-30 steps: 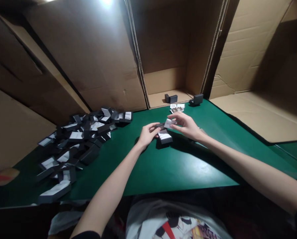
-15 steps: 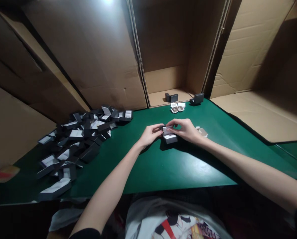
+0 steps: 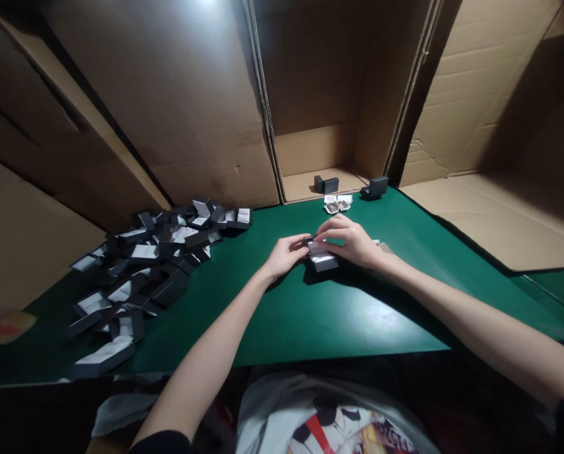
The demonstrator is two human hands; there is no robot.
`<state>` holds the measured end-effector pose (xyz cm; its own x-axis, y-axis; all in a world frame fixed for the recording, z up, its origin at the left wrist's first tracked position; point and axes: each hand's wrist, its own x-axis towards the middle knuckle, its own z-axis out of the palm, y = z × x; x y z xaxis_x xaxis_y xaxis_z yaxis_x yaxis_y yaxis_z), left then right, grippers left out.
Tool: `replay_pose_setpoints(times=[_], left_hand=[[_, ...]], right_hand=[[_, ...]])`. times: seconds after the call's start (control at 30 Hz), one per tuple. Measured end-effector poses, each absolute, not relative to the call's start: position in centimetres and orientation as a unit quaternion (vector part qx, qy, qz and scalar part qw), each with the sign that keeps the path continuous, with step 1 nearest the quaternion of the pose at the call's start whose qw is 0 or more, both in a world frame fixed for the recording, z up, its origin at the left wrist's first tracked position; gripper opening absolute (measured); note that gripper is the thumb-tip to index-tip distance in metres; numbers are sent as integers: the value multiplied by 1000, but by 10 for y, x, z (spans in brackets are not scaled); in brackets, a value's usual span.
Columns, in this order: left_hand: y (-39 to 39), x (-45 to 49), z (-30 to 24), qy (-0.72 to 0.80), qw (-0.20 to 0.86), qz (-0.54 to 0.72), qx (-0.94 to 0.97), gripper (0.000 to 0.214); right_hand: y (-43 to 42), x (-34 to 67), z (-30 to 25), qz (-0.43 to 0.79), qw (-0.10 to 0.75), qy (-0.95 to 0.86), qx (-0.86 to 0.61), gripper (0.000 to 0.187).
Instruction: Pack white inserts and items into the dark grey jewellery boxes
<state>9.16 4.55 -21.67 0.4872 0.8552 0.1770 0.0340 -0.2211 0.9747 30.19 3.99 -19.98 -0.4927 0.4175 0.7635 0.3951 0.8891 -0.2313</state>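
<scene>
A small open dark box (image 3: 322,258) with a white lining rests on the green mat (image 3: 310,315) in the middle. My left hand (image 3: 285,255) grips its left end with fingertips. My right hand (image 3: 352,239) is curled over its top right, fingers pressing on the white insert inside. Both hands touch the box at once.
A heap of several open dark boxes (image 3: 149,265) lies on the left of the mat. Small white inserts (image 3: 337,203) and two dark boxes (image 3: 326,185) (image 3: 375,186) sit at the far edge. Cardboard walls (image 3: 191,113) surround the mat; more inserts (image 3: 383,247) lie behind my right hand.
My right hand brought the white insert down from above the box and into it. Both hands and the box shifted slightly to the right.
</scene>
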Motion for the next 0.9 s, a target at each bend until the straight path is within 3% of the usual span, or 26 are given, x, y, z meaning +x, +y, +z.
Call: replay_pose_setpoints(times=[0.1, 0.23, 0.4, 0.6, 0.73, 0.9], left_hand=[[43, 93, -216, 319, 522, 387, 690, 45], [39, 100, -216, 322, 490, 415, 696, 37], [32, 106, -218, 356, 353, 448, 740, 21], [24, 113, -217, 394, 227, 473, 755, 22], [19, 117, -213, 411, 208, 463, 757, 21], [16, 114, -210, 387, 205, 423, 793, 21]], right_hand=[[42, 302, -202, 8, 456, -854, -251, 12], [42, 297, -210, 113, 453, -835, -290, 16], [36, 290, -214, 187, 422, -816, -349, 21], [29, 289, -202, 221, 400, -824, -335, 29], [28, 290, -198, 233, 363, -820, -377, 32], [24, 288, -198, 226, 385, -796, -409, 28]])
